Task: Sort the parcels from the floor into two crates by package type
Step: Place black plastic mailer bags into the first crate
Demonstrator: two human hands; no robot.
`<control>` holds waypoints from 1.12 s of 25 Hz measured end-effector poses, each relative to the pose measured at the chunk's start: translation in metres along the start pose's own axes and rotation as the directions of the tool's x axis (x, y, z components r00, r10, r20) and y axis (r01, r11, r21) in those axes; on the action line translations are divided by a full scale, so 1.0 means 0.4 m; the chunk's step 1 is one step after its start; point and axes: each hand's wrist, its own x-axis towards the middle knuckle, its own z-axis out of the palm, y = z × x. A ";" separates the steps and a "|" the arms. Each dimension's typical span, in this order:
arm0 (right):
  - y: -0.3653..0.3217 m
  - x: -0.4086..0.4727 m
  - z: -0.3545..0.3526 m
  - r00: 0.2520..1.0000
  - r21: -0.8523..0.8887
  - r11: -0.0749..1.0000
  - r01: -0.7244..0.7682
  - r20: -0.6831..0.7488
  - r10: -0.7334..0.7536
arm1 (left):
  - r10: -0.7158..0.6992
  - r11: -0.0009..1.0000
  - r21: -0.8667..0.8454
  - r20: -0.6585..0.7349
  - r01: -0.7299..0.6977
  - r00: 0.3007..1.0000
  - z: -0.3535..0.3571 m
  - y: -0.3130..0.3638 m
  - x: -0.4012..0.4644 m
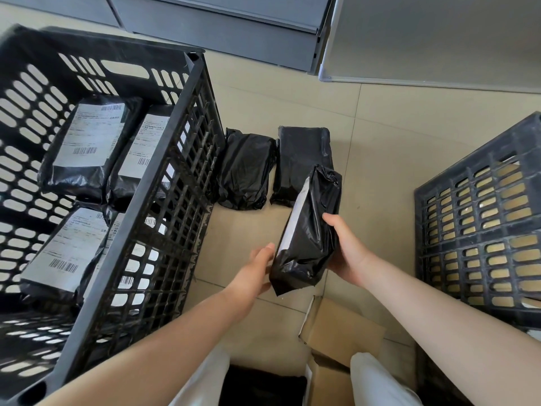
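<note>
I hold the black parcel (pixel 307 230) above the floor (pixel 380 177), long axis pointing away, tilted on edge. My right hand (pixel 347 253) grasps its side; my left hand (pixel 257 268), fingers straight, touches its label face.

**Floor, cabinets and panel around the sorting spot**

A beige tiled floor (pixel 374 136) fills the middle of the frame, its thin grout lines crossing at angles. Along the top edge, from upper left to centre, stand dark grey metal cabinets (pixel 222 27) with flat fronts and a ledge-like lip. In the upper right a large grey panel (pixel 439 33) with a pale metal frame rests on the floor, just beside the cabinets. At the bottom centre, white trouser legs (pixel 377 379) of the person show.
</note>
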 end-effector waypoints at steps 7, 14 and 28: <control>-0.019 -0.023 0.016 0.993 0.099 0.995 -0.031 0.119 0.019 | -0.166 0.927 -0.303 0.190 0.218 0.968 -0.007 0.015 -0.013; -0.003 0.012 0.000 0.998 0.154 0.987 0.033 0.054 -0.042 | 0.029 0.989 -0.143 0.019 -0.026 0.999 -0.010 0.019 -0.012; -0.103 -0.011 -0.004 0.988 -0.002 0.989 0.145 -0.059 -0.145 | 0.471 0.879 0.148 -0.116 -0.454 0.874 -0.033 0.184 -0.094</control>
